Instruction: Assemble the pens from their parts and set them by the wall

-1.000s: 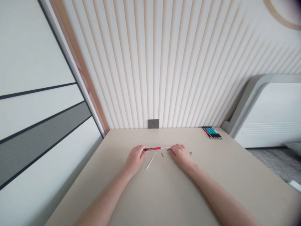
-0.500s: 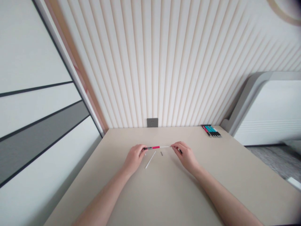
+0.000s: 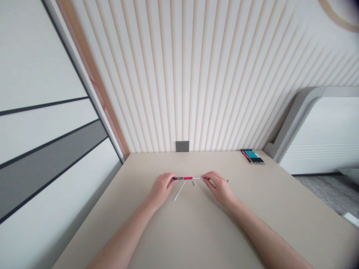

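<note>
My left hand (image 3: 161, 188) pinches the dark end of a red pen (image 3: 185, 178), held level just above the beige table (image 3: 196, 231). My right hand (image 3: 218, 186) is closed in a pinch on the thin white refill end that sticks out of the pen on its right side. A loose white refill tube (image 3: 179, 190) lies slanted on the table between my hands. Beside it rests a tiny dark part (image 3: 193, 183). Another small grey part (image 3: 227, 181) lies just right of my right hand.
A row of several teal, red and black pens (image 3: 252, 156) lies at the table's far right corner. A grey wall socket (image 3: 182, 146) sits where the ribbed wall meets the table. A white and grey unit (image 3: 316, 130) stands to the right.
My right hand shifted slightly left and closed onto the white refill end of the pen. The left hand and the loose parts stayed put.
</note>
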A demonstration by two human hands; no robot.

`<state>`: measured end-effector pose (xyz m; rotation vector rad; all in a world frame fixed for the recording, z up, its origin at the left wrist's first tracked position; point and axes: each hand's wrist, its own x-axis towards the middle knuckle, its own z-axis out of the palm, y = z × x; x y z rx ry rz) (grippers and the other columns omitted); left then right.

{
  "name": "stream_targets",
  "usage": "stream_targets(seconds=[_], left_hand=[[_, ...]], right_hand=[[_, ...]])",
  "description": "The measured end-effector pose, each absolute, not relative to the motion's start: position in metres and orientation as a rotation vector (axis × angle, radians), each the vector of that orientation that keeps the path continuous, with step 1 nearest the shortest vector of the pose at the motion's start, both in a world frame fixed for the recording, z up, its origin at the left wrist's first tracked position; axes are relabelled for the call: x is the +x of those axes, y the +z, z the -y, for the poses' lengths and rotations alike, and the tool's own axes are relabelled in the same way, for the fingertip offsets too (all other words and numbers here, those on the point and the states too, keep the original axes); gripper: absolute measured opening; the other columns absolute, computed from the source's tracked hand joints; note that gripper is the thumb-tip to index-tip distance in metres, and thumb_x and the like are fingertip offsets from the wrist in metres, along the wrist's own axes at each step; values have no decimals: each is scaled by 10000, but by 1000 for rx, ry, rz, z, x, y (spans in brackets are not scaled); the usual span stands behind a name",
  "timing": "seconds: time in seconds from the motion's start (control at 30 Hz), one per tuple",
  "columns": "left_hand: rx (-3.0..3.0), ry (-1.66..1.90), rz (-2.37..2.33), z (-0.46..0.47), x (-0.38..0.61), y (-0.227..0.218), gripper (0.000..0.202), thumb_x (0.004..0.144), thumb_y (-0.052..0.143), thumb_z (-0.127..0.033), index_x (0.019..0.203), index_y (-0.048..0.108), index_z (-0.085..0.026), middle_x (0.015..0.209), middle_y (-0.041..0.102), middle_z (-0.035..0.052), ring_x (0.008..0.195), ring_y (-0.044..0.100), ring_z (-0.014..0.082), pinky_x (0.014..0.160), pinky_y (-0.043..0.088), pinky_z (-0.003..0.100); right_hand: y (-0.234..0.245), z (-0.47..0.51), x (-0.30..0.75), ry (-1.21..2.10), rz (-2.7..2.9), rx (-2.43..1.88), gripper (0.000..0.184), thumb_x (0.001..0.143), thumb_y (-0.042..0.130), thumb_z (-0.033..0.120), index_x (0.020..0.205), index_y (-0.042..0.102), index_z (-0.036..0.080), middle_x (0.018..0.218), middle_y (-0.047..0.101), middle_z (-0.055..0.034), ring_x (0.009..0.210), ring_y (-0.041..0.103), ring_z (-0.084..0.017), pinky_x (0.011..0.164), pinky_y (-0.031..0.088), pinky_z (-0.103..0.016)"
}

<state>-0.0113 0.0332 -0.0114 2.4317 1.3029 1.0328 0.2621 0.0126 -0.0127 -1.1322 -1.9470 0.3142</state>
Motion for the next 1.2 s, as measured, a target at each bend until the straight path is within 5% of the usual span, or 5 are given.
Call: stream_targets(seconds=[0.23,0.83,1.0,1.2], left_hand=[[2476,1073,-1150,-28,-12,-7,84,921,551,-244,924,624,-202,842,667,39,806,613,184,762,482,314],[2359,1348,-926,0,6,-5,85,924,563,-257,958,619,-203,814,682,47,758,637,175,708,497,301],[2542,1152,-709,10,13,-1,102,933,536,-196,988,619,-219,893,723,58,836,659,199,781,483,353],[2496,1176,-1076,-11,-2,6,93,926,556,-218,977,634,-217,859,712,38,794,641,189,747,480,323]], right_hand=[[-18,-11,259,434,1892,-1119,239,920,536,306,1130,628,239,916,692,-47,888,643,-200,832,502,-356],[-15,-10,266,632,1829,-1036,239,888,598,391,1063,660,240,847,708,-37,831,659,-204,808,507,-358],[-17,-17,275,739,1817,-1022,266,873,619,417,1056,670,231,849,718,-44,871,652,-218,862,478,-387],[-16,-13,269,799,1683,-1095,317,836,653,448,1048,670,213,855,719,-51,849,650,-220,822,481,-368]])
